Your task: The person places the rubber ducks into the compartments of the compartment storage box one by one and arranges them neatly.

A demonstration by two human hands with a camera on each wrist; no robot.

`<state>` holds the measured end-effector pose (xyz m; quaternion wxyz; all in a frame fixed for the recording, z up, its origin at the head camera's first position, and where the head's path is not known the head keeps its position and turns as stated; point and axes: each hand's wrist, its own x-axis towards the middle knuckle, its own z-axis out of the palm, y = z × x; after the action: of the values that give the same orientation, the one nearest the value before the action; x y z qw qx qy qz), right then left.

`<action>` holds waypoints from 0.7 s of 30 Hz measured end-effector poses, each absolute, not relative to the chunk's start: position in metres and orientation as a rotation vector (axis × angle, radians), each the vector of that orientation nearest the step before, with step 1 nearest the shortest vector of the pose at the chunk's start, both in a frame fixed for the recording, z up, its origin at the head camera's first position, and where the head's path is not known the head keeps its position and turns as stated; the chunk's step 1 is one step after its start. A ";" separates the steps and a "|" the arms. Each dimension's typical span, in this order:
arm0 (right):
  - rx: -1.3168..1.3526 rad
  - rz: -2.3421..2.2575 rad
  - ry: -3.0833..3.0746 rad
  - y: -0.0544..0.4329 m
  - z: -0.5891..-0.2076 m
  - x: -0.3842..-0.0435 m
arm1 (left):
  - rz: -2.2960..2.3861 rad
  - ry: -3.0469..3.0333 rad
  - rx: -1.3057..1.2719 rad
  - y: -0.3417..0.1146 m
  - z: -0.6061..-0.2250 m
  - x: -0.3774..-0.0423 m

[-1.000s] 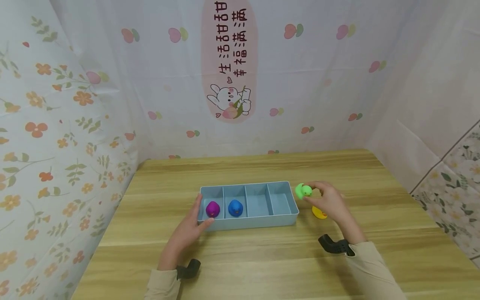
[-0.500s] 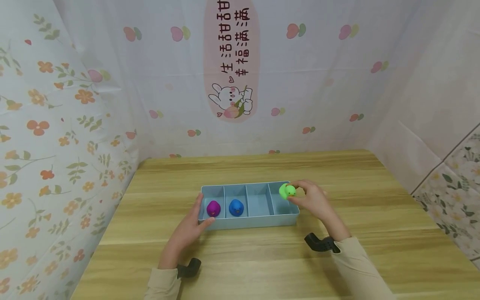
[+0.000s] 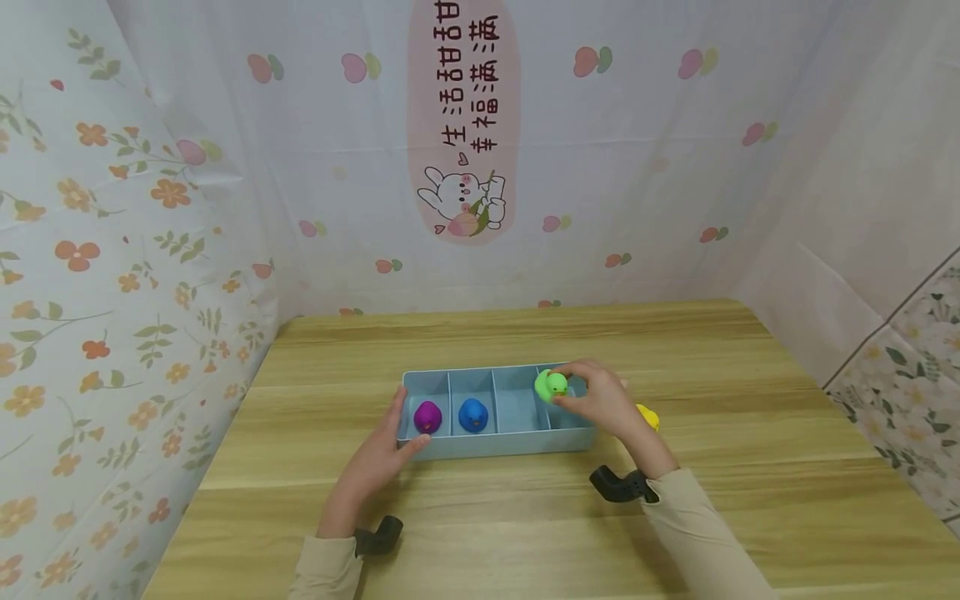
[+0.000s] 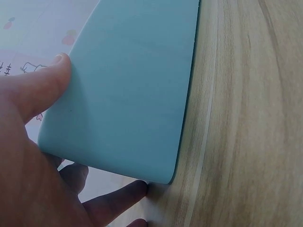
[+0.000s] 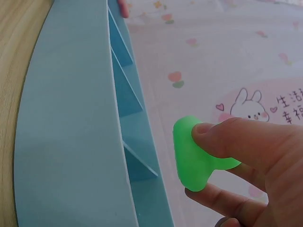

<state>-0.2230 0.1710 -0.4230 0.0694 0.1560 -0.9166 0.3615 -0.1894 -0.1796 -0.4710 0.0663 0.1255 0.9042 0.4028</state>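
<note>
A light blue divided box (image 3: 510, 446) lies lengthwise on the table, split into several compartments. My left hand (image 3: 375, 462) grips its left end, thumb (image 4: 54, 78) at the front rim and fingers along the end wall. Above the divider between the two right-hand compartments, a green toy duck (image 3: 553, 384) is pinched between thumb and fingers of my right hand (image 3: 606, 402). Seen from the right wrist, the green duck (image 5: 191, 153) hangs beyond the box's rim. A purple toy duck (image 3: 427, 416) sits in the leftmost compartment, a blue toy duck (image 3: 473, 414) in the one beside it.
A yellow toy duck (image 3: 648, 417) rests on the wooden table (image 3: 495, 533) right of the box, partly hidden by my right wrist. Patterned cloth (image 3: 315, 167) hangs behind and at the sides. Each wrist carries a black mount (image 3: 621, 485).
My right hand has carried the green duck leftward from beside the box to over its right-hand compartments. The yellow duck shows again behind the wrist. My left hand stays on the box.
</note>
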 end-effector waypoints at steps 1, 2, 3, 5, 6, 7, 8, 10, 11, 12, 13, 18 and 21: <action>0.479 1.102 -2.757 0.169 -0.423 -0.223 | 1.214 2.726 0.377 -0.180 -0.471 -0.189; 0.489 1.116 -2.753 0.168 -0.422 -0.224 | 1.216 2.725 0.377 -0.179 -0.471 -0.189; 0.504 1.124 -2.748 0.166 -0.422 -0.224 | 1.219 2.724 0.377 -0.179 -0.471 -0.189; 0.537 1.122 -2.746 0.162 -0.422 -0.225 | 1.219 2.727 0.378 -0.179 -0.471 -0.189; 0.554 1.116 -2.750 0.161 -0.423 -0.225 | 1.218 2.729 0.380 -0.179 -0.471 -0.189; 0.568 1.110 -2.755 0.159 -0.423 -0.226 | 1.219 2.732 0.381 -0.179 -0.471 -0.189; 0.580 1.102 -2.760 0.157 -0.423 -0.226 | 1.218 2.732 0.378 -0.179 -0.471 -0.189; 0.605 1.073 -2.774 0.154 -0.425 -0.227 | 1.211 2.733 0.367 -0.179 -0.472 -0.189; 0.616 1.058 -2.781 0.152 -0.425 -0.228 | 1.212 2.731 0.364 -0.179 -0.472 -0.189; 0.625 1.051 -2.783 0.151 -0.426 -0.228 | 1.213 2.730 0.357 -0.179 -0.472 -0.189; 0.629 1.046 -2.786 0.149 -0.426 -0.228 | 1.211 2.729 0.354 -0.179 -0.472 -0.188; 0.626 1.007 -2.825 0.144 -0.428 -0.230 | 1.217 2.739 0.367 -0.179 -0.472 -0.189; 0.602 0.965 -2.858 0.140 -0.429 -0.231 | 1.222 2.748 0.389 -0.180 -0.472 -0.189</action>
<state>-0.2310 0.1402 -0.4294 0.0328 0.1956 -0.9287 0.3135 -0.1889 -0.1798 -0.4716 0.0546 0.1280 0.9048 0.4025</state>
